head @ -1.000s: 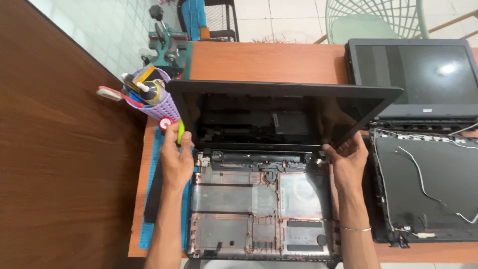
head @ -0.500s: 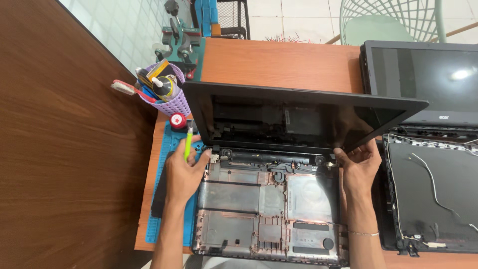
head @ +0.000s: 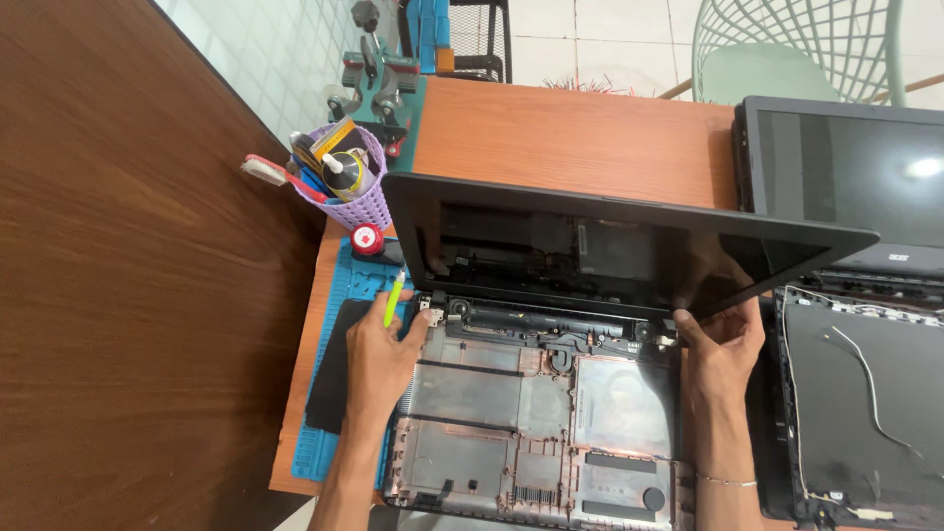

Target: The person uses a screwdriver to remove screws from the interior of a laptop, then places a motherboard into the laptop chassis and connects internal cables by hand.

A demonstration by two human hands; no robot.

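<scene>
We are logging: laptop base [head: 536,423] gutted; left hand [head: 379,354] pinching green tool [head: 394,298], right hand [head: 723,344] gripping screen panel [head: 629,246] corner — hinges still joined.

— Colours near the left hand [head: 379,359]?
— A yellow-green tool [head: 393,298] in its fingers; a blue mat [head: 339,295] underneath, ridged, with a black pad [head: 331,379] on it.
— And at twelve o'clock from that?
— A lilac lattice basket [head: 356,205]; a red round cap [head: 367,239] beside it.
— The laptop?
— Black screen lid [head: 610,246]; grey base shell [head: 531,423] with copper-toned edging; the right hand [head: 723,349] at three o'clock; orange-brown table [head: 570,138]; a pale green mesh chair [head: 796,49] beyond.
</scene>
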